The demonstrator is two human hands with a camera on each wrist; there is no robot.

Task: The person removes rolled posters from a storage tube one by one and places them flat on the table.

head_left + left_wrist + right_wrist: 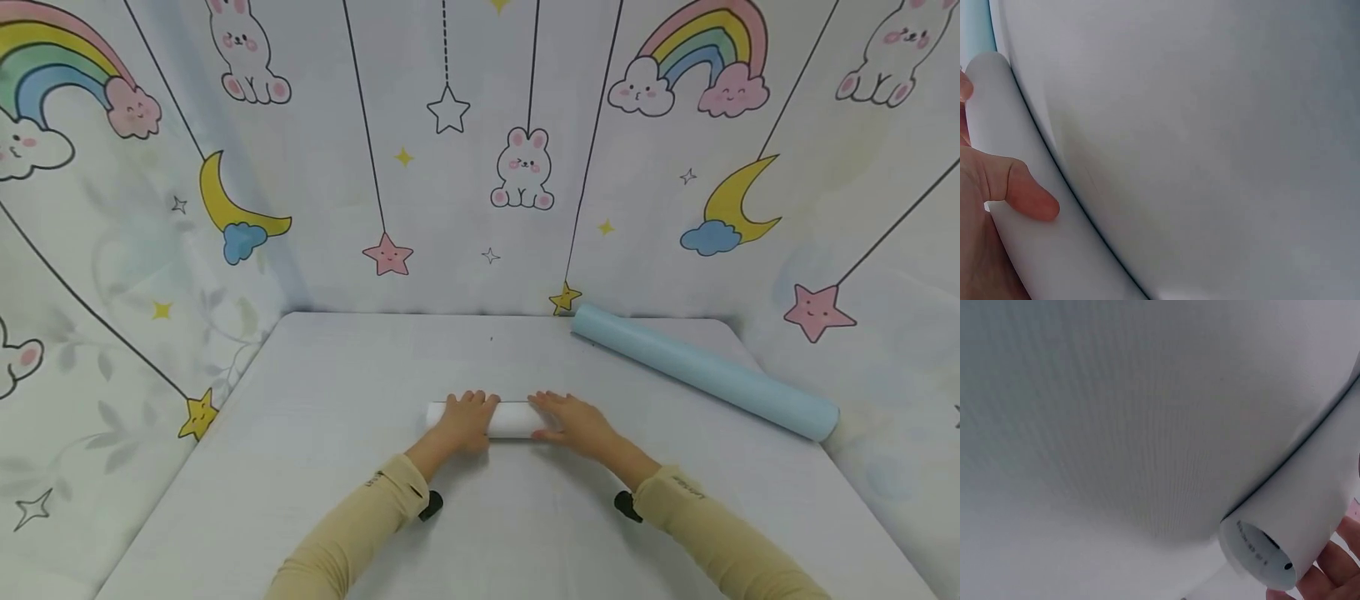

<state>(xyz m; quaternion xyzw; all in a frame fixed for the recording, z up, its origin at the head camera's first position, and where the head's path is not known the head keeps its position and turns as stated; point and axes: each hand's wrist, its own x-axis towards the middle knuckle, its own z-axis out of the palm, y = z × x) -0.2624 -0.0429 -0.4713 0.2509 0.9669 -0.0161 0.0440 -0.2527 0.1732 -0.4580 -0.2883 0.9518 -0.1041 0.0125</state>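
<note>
A short white roll [513,421] lies crosswise on the white table, in front of the person. The left hand [467,419] grips its left part from above, with the thumb [1034,192] along the near side in the left wrist view. At the other end, the right hand [579,423] holds the roll between its thumb and fingers. The right wrist view shows the roll's hollow end [1263,553], with small dark printed marks inside and fingers [1329,575] bent round the far side.
A long light-blue roll [705,371] lies slanted over the table's back right. Behind and beside the white table [337,375] hangs a printed cloth [315,108] with rabbits, stars and rainbows. Dark devices [628,506] sit under both wrists.
</note>
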